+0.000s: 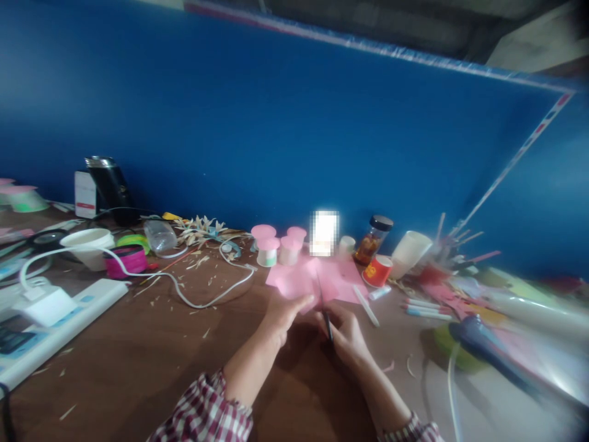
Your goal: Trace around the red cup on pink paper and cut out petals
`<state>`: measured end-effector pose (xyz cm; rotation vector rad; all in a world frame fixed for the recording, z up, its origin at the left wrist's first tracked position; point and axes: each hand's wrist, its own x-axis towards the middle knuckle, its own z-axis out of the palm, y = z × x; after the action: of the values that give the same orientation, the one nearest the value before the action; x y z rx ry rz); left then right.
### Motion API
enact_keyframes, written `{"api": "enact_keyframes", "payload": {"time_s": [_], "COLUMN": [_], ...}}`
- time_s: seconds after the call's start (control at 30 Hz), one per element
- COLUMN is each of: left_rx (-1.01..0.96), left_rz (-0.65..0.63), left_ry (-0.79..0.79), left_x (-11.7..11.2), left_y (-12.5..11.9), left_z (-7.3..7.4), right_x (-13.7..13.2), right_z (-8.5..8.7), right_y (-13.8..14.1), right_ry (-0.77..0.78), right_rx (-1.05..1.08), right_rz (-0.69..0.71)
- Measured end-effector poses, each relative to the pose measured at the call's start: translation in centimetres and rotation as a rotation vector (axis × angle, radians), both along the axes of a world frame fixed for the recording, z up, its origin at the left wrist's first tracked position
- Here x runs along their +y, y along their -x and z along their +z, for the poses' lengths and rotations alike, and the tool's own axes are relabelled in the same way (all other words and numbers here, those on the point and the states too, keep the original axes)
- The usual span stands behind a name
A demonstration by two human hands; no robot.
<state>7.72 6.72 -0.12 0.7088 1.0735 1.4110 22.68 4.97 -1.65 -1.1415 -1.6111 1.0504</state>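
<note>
My left hand (284, 316) is closed on a sheet of pink paper (294, 281), thumb on top, just above the table. In my right hand (346, 336) is a pair of scissors (327, 325) with dark handles; their thin blades point away from me at the paper's right side. Blur hides whether the blades are apart. More pink paper lies flat behind both hands. Beyond it stand two white cups (267, 253) with pink paper discs on them, beside a bright phone-like screen (324, 234).
To the right are a red paper cup (378, 271), a jar with a dark lid (373, 239), several markers (427, 309) and a glue gun (488, 347). A white power strip (99, 310) and its cable lie left. A blue partition (276, 123) closes off the back.
</note>
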Motion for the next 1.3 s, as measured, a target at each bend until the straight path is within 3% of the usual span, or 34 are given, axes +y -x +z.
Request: {"api": "enact_keyframes", "payload": {"time_s": [0.13, 0.33, 0.67, 0.77, 0.87, 1.0, 1.3], "left_rx": [0.073, 0.018, -0.034, -0.042, -0.066, -0.092, -0.143], "left_rz": [-0.028, -0.13, -0.024, -0.019, -0.074, -0.169, -0.185], "left_ry": [0.024, 0.038, 0.111, 0.067, 0.042, 0.126, 0.12], "left_x": [-0.1, -0.4, 0.4, 0.0, -0.5, -0.8, -0.6], "left_y": [-0.1, -0.6, -1.1, -1.2, -1.5, -1.9, -2.0], "left_z": [0.0, 0.2, -1.2, -1.0, -0.7, -0.6, -1.3], "right_x": [0.0, -0.1, 0.2, 0.1, 0.0, 0.0, 0.1], "right_z": [0.2, 0.3, -0.4, -0.4, -0.4, -0.4, -1.0], "right_y": [0.1, 0.3, 0.2, 0.3, 0.5, 0.8, 1.1], "right_ry": [-0.02, -0.029, -0.037, -0.02, -0.01, -0.018, -0.013], "right_rx": [-0.013, 0.048, 0.045, 0.067, 0.089, 0.131, 0.13], "right_rz": [-0.011, -0.015, -0.028, -0.019, -0.033, -0.044, -0.053]}}
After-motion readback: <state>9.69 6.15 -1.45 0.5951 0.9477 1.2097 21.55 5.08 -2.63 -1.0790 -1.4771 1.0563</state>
